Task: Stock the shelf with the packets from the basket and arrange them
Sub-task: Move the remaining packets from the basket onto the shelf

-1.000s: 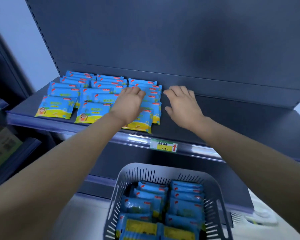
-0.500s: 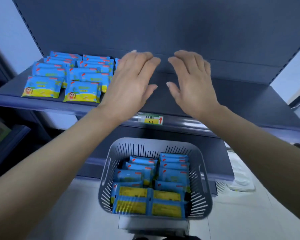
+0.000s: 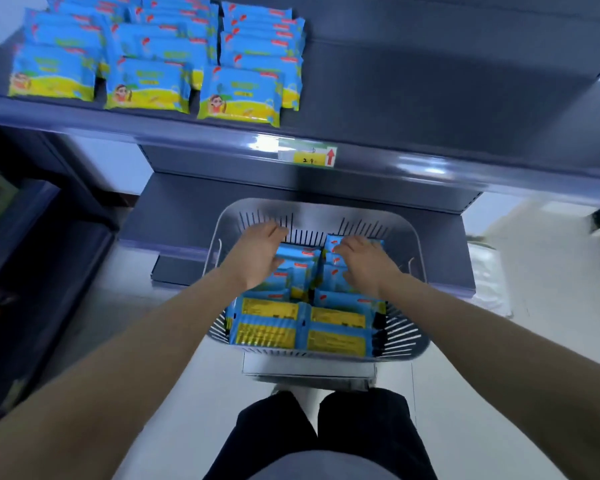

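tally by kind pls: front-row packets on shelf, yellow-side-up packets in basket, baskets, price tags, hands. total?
front-row shelf packets: 3
yellow-side-up basket packets: 4
basket: 1
price tag: 1
hands, left hand and right hand: 2
Total: 11
Overlapped and hand-covered packets not counted.

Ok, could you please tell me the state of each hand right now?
Left hand: open, over the packets in the basket.
Right hand: on the packets, grip cannot be told.
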